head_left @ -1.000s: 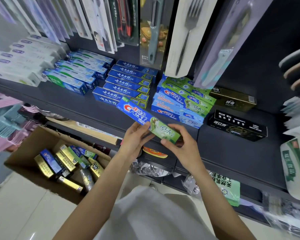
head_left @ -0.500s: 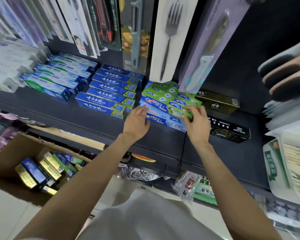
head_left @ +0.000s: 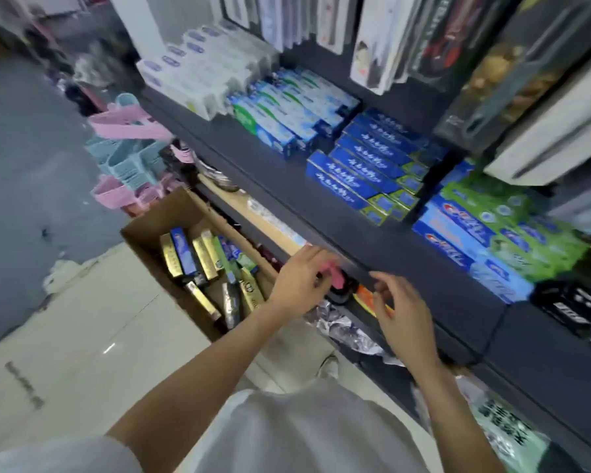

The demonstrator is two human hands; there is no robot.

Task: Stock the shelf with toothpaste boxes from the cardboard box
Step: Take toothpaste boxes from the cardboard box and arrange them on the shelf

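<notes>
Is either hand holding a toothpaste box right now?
No: the left hand and right hand hang empty before the shelf.

Pale grey-white short-sleeved top (head_left: 287, 435), plain fabric (no print visible), bare forearms, no watch or rings seen

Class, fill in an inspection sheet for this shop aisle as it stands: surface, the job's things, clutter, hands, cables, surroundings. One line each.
Surface: dark shelf with toothpaste stacks side by side; bare strip along its front.
Job's things: open cardboard box on the floor, gold and blue toothpaste boxes loose inside; blue-and-green stack on the shelf at right.
Clutter: crumpled plastic wrap under the shelf edge.
Hands: left hand and right hand both hold nothing, in front of the shelf edge, beside the box.
Cables: nothing seen.
Surroundings: pink and blue plastic baskets at left; hanging packaged utensils above; pale tiled floor.
</notes>
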